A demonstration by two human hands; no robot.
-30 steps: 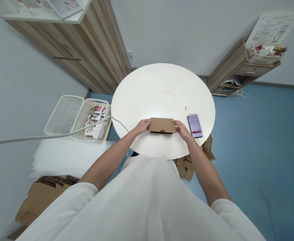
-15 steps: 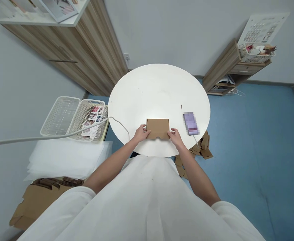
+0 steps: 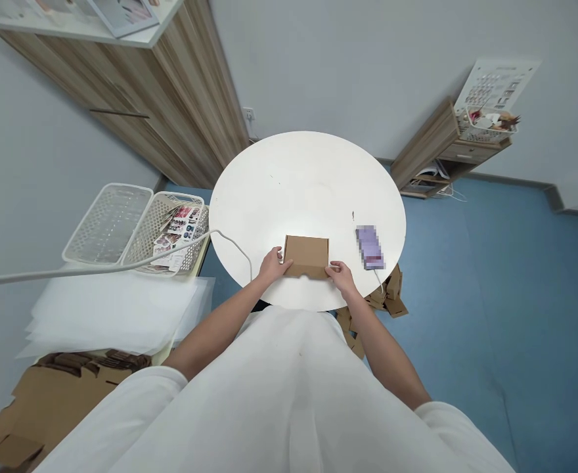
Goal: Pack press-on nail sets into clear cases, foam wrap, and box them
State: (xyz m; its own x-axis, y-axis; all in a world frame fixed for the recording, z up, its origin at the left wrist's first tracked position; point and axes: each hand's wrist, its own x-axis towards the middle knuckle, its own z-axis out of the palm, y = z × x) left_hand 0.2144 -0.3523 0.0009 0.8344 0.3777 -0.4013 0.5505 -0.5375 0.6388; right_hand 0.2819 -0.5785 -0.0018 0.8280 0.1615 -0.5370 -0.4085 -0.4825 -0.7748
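Observation:
A small brown cardboard box (image 3: 307, 251) lies on the round white table (image 3: 313, 177) near its front edge, lid down, its front side facing me. My left hand (image 3: 272, 265) grips the box's front left corner, thumb on the front side. At the opposite front corner, my right hand (image 3: 341, 275) holds on with the thumb at the front and the fingers curled beside it. The underside of the box and whatever it may contain are hidden.
Right of the box lies a blurred purple phone (image 3: 370, 247) with a white cable. A pale cable (image 3: 185, 246) crosses from the left onto the table. White baskets (image 3: 165, 230), translucent sheets (image 3: 106, 309) and flat cardboard (image 3: 57, 401) are at left; cardboard boxes (image 3: 395, 292) lie on the floor.
The view has shifted and turned slightly. Both hands stay at the box's front corners, the thumbs now lower on its front side, which shows more.

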